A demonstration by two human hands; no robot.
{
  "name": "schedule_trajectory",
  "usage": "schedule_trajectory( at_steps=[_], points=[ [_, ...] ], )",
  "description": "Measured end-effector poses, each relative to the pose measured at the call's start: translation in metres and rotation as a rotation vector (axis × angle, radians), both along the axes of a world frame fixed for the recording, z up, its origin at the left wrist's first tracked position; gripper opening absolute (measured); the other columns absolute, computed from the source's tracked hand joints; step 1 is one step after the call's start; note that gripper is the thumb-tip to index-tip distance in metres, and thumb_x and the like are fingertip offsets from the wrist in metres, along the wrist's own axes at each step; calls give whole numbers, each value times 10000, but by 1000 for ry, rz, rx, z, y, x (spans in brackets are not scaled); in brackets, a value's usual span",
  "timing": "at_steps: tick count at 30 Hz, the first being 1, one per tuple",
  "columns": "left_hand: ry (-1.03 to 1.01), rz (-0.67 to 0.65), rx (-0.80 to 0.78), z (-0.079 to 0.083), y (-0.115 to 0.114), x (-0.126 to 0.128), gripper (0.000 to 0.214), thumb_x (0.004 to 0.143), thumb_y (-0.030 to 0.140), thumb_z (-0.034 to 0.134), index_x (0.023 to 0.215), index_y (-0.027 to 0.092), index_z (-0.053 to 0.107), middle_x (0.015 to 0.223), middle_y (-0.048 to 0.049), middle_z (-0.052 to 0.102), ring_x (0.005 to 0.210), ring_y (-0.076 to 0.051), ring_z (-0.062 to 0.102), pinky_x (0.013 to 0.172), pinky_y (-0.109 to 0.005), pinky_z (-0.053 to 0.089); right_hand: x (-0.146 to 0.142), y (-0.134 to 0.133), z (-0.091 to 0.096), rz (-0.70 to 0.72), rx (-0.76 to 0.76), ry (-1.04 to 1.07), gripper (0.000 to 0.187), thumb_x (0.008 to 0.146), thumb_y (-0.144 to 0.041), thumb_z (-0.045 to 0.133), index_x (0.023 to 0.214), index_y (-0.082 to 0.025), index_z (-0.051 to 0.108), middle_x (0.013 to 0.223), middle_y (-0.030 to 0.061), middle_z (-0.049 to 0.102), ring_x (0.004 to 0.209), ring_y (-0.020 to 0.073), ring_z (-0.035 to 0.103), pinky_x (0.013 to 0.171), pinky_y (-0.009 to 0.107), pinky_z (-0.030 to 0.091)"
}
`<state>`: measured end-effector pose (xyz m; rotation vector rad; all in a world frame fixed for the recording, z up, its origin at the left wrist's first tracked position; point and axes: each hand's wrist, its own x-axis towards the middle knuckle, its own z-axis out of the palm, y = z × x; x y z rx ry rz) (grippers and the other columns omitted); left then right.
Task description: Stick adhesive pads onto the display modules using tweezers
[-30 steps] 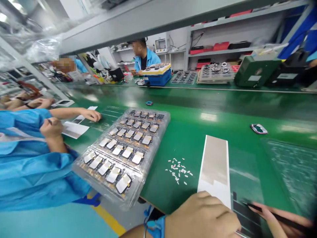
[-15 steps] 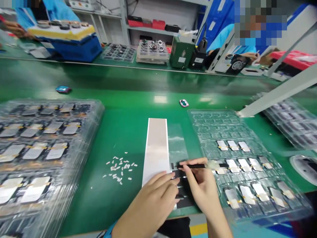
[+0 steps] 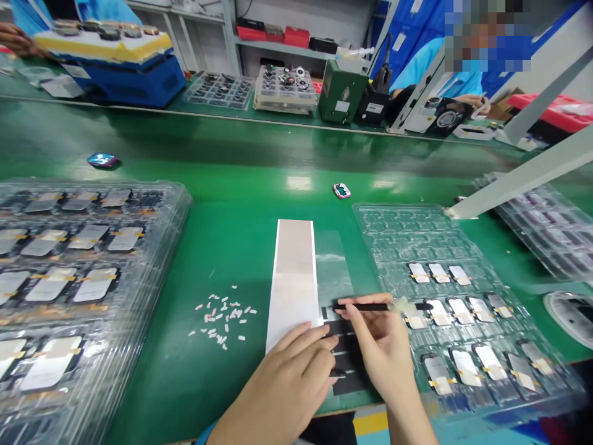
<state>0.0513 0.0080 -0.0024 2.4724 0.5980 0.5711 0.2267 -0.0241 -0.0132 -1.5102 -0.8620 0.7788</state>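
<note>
Right hand (image 3: 382, 349), grip closed on slim black pen-like tool (image 3: 365, 307); open left hand (image 3: 278, 386) rests on matte black film strip (image 3: 347, 364), beside white-edged silver sheet (image 3: 294, 284).

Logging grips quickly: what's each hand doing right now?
Left hand: open, resting on black strip.
Right hand: closed, holding black tool.

The green workbench (image 3: 152, 371) carries a clear plastic tray (image 3: 173, 247) of small screens (image 3: 88, 237) on the left and another clear tray (image 3: 407, 235) on the right. Between them lie a white strip (image 3: 293, 278), tiny white bits (image 3: 222, 318) and a black strip (image 3: 347, 386).
</note>
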Motion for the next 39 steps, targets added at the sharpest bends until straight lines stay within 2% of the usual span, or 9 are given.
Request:
schedule_trajectory(
  at_steps=[11,16,19,21,24,27,30,35,39],
  points=[
    [-9,-9,-36,-5,-1,-1,131,1025,155,451,1033,160,581,1169,-63,709,1261,-203,581,1171,-405,422,-3,1,1,-31,-16,18,252,861,-392,730,949,-196,599,934,72,720,821,197,742,766,307,631],
    [-19,-4,-41,0,-1,0,131,1022,139,445,1018,164,574,1154,-72,706,1247,-218,582,1152,-407,430,-1,2,0,-71,20,17,281,833,-390,758,927,-207,567,890,76,742,737,208,746,711,325,642],
    [-56,42,-60,6,0,-1,132,1025,164,440,979,179,563,1143,-87,689,1178,-253,605,1022,-417,518,-1,-2,7,-135,83,26,252,864,-369,731,926,-212,545,869,72,744,721,218,752,679,325,653],
    [-118,139,-95,8,1,-3,139,1029,191,433,971,191,560,1015,-74,686,1002,-250,651,842,-397,567,-4,-9,16,-140,165,55,192,904,-305,692,957,-212,532,868,66,745,747,236,761,672,337,663],
    [-200,293,-131,9,3,-5,125,1031,218,457,974,207,568,831,-24,662,742,-201,637,646,-330,529,-18,-21,30,-64,300,78,113,944,-162,612,994,-216,526,894,55,737,834,261,763,698,364,674],
    [-241,337,-125,8,4,-6,137,1027,208,483,1097,210,601,859,-21,704,728,-182,650,652,-298,522,-35,-28,38,13,400,80,179,957,-75,536,1015,-240,498,916,45,735,896,249,756,733,370,671],
    [-263,322,-118,9,5,-7,300,1019,177,472,1302,211,569,881,-29,730,722,-169,659,667,-277,531,-50,-26,39,24,479,71,220,957,-39,495,1033,-244,476,944,51,738,928,228,750,792,381,659],
    [-281,343,-181,12,5,-8,395,970,118,490,1342,220,577,919,-24,744,680,-136,640,615,-224,508,-64,-17,40,-34,594,30,251,932,8,486,1047,-214,473,938,55,731,942,210,746,820,347,652],
    [-264,332,-246,11,5,-10,510,975,112,474,1460,268,469,901,-4,712,673,-125,603,597,-208,479,-67,-12,41,-56,618,-13,247,918,23,489,1017,-202,463,910,48,724,891,215,755,784,352,661]
  ],
)
